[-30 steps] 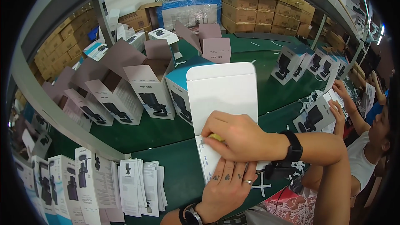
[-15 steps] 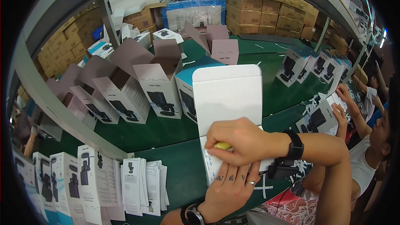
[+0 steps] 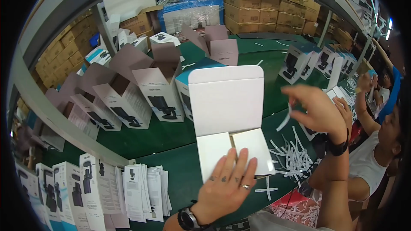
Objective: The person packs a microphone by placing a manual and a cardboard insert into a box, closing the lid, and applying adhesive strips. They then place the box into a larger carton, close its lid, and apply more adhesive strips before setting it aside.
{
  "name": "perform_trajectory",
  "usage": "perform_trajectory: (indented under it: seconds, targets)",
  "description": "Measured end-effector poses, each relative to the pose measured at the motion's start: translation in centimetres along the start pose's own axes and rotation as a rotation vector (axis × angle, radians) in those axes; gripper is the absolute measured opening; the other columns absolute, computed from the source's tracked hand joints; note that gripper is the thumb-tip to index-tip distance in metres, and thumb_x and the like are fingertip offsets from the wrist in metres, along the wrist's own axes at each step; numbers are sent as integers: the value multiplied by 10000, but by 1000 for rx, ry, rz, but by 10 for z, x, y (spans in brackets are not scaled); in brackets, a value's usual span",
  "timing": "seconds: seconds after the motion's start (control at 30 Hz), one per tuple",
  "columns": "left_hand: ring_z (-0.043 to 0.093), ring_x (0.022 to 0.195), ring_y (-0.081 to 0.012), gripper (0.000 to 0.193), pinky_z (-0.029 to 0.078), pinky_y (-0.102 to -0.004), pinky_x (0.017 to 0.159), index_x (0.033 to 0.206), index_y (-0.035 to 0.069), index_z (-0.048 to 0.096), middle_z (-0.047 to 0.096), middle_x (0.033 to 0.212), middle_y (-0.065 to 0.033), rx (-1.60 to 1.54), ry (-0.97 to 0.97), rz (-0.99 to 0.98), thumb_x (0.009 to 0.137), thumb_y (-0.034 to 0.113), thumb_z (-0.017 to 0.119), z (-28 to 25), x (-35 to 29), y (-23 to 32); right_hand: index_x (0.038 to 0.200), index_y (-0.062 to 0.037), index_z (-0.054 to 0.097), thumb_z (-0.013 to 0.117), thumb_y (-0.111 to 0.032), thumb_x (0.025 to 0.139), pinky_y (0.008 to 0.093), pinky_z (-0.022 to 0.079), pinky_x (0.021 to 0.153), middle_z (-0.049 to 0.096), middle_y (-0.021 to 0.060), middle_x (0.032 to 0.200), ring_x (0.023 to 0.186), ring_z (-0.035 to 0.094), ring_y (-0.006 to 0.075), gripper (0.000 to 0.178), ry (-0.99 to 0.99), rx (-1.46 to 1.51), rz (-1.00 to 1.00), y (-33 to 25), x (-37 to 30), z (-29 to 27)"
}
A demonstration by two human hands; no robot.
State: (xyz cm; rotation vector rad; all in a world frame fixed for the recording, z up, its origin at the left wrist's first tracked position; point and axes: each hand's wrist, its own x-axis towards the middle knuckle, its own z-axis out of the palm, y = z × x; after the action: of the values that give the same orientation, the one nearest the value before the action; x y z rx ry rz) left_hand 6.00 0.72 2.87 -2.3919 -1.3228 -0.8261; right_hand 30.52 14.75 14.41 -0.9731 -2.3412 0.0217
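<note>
A white carton (image 3: 227,98) stands on the green bench before me, its large lid raised at the back. Two white inner panels or boxes lie side by side at its top, with a narrow gap between them. My left hand (image 3: 229,182) rests flat on the front of this white top, fingers spread. To the right of the carton, my right hand (image 3: 314,107) is raised and blurred by motion, its index finger and thumb apart. A white paper strip (image 3: 283,122) hangs or falls just beside its thumb; whether it touches the hand is unclear.
White strips (image 3: 295,149) lie heaped to the right. Open printed boxes (image 3: 160,98) line the bench behind and left, with leaflets (image 3: 137,192) and upright boxes (image 3: 96,188) at front left. A co-worker (image 3: 370,158) sits at right; closed boxes (image 3: 295,64) stand beyond.
My right hand has left the carton and moved up to the right; the yellow piece at its fingers no longer shows. A black object beside the carton is gone from view. My left hand stays on the carton.
</note>
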Motion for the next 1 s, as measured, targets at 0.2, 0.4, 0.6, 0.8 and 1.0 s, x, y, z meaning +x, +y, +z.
perform_trajectory:
  seconds: [0.2, 0.4, 0.6, 0.8, 1.0]
  targets:
    - [626, 1234, -381, 547, 511, -456, 1031, 1297, 97, 678, 650, 1368, -151, -202, -53, -4, 792, 295, 745, -7, 15, -15, 1294, -18, 640, 634, -230, 1014, 280, 507, 647, 743, 63, 1115, 669, 621, 153, 352, -205, 571, 149, 32, -11, 20]
    - [664, 1153, -331, 427, 530, -406, 968, 1212, 40, 698, 680, 1275, -157, -552, -101, -197, 860, 279, 726, -36, 6, -33, 1310, 10, 648, 589, -262, 1039, 292, 522, 599, 748, 136, 1085, 728, 676, 158, 388, -375, 1028, -240, -20, -36, 49]
    - [714, 931, -291, 308, 544, -335, 821, 1073, 9, 718, 733, 1074, -125, -1218, 279, -701, 825, 176, 793, -51, -32, -32, 1237, -13, 675, 631, -204, 998, 356, 540, 627, 720, 139, 1029, 761, 681, 272, 309, -464, 823, -412, -70, 3, 31]
    - [714, 884, -267, 288, 548, -327, 779, 1040, 18, 729, 738, 1001, -102, -1007, 274, -381, 800, 146, 822, -55, -36, -46, 1104, -31, 672, 669, -121, 957, 367, 538, 667, 646, 110, 982, 800, 663, 278, 173, -391, 681, -644, -118, 70, 77]
    - [710, 899, -278, 287, 551, -341, 795, 1018, 26, 734, 732, 1023, -111, -1005, 187, -316, 793, 177, 832, -54, -45, -56, 1044, -32, 670, 678, -98, 951, 350, 532, 686, 632, 111, 983, 825, 658, 270, 115, -321, 759, -711, -135, 86, 122]
